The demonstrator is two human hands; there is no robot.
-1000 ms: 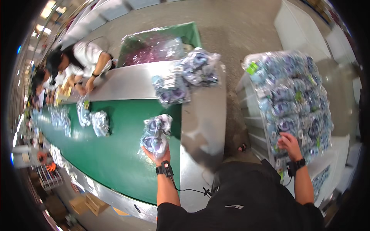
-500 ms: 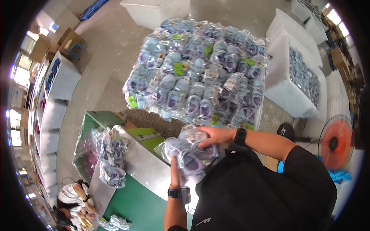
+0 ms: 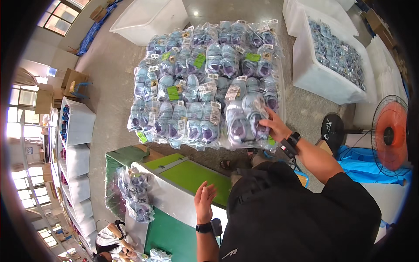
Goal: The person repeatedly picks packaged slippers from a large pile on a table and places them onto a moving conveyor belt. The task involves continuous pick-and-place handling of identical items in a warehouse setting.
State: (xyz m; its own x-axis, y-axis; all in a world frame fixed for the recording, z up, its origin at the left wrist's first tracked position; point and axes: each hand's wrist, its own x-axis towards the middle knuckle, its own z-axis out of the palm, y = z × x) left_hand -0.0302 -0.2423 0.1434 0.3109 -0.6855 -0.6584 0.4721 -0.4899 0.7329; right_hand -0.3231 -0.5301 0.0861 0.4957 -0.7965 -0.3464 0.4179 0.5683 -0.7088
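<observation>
My right hand [image 3: 276,125] reaches to the pile's near right corner, fingers closed on a bagged pair of light blue and purple shoes [image 3: 238,118]. That pair rests on or just over the other bagged shoes [image 3: 166,114]; I cannot tell whether it touches them. Clear plastic covers the pairs, which lie in rows, many with white labels and a few with green tags. My left hand [image 3: 204,202] holds nothing, fingers apart, above the metal edge of the worktable [image 3: 173,192].
More bagged shoes [image 3: 138,192] lie at the worktable's left end, beside a green-lined box [image 3: 114,168]. White bins [image 3: 321,72] stand behind and to the right. An orange fan [image 3: 388,135] is at the right. Another person [image 3: 111,238] works at lower left.
My right hand has carried the bagged pair from above the worktable forward onto or over the pile. My left hand has let go of it and stayed back. The view has shifted.
</observation>
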